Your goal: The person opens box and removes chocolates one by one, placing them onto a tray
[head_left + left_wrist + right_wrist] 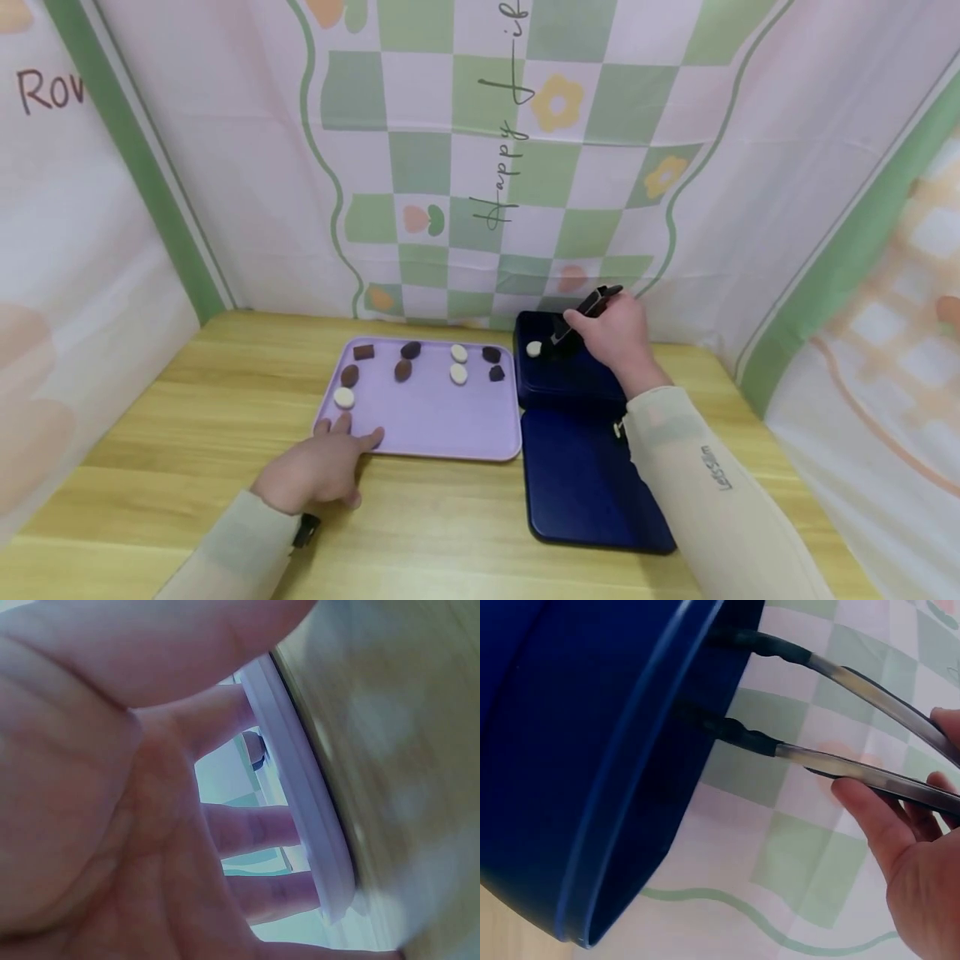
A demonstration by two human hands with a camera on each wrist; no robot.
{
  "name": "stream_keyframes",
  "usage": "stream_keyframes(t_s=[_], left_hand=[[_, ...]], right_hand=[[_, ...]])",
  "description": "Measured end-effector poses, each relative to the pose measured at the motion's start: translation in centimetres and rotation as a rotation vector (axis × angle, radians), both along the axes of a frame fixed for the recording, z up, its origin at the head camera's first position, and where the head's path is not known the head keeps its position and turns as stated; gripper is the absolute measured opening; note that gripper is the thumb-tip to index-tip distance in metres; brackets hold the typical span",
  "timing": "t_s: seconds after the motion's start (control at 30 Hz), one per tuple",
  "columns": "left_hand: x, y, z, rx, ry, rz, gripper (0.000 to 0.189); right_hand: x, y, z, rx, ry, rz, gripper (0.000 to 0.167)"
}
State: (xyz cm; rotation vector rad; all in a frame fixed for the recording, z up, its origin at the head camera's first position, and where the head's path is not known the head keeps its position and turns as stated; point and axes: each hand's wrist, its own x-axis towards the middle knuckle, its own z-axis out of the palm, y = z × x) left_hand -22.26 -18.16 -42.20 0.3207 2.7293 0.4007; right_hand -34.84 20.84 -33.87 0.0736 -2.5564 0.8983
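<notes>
My right hand (618,333) grips black-and-metal tongs (581,317) above a dark blue box (570,383). In the right wrist view the two arms of the tongs (870,772) stand apart, their dark tips reaching inside the box wall (622,772). A white oval piece (534,349) is in the box beside the tips; whether they touch it I cannot tell. My left hand (315,471) rests with extended fingers on the near left edge of a lilac tray (435,425). In the left wrist view the fingers (255,829) lie against the tray rim (315,810).
Several chocolate-like pieces lie on the tray in columns: a brown block (363,352), brown ovals (403,370), white ovals (458,374) and dark pieces (491,354). The box's dark blue lid (585,492) lies in front of it. A patterned curtain (487,167) hangs behind the wooden table (420,533).
</notes>
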Motion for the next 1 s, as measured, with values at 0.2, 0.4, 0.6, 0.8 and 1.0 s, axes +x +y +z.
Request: stream_keyframes(t_s=[0.2, 0.4, 0.6, 0.8, 1.0], left_hand=[[0.0, 0.0, 0.1, -0.002, 0.005, 0.003, 0.093], [0.1, 0.0, 0.1, 0.006, 0.007, 0.004, 0.093], [0.2, 0.0, 0.2, 0.006, 0.002, 0.008, 0.093], [0.2, 0.1, 0.3, 0.006, 0.001, 0.010, 0.093], [0.3, 0.1, 0.4, 0.008, 0.000, 0.010, 0.092]], right_hand=[[0.6, 0.0, 0.6, 0.027, -0.015, -0.029, 0.040], [0.8, -0.1, 0.5, 0.046, -0.017, -0.011, 0.038], [0.7, 0.7, 0.3, -0.013, -0.038, -0.045, 0.044], [0.6, 2.6, 0.3, -0.227, -0.078, -0.189, 0.060], [0.6, 3.5, 0.6, -0.735, -0.070, -0.187, 0.055]])
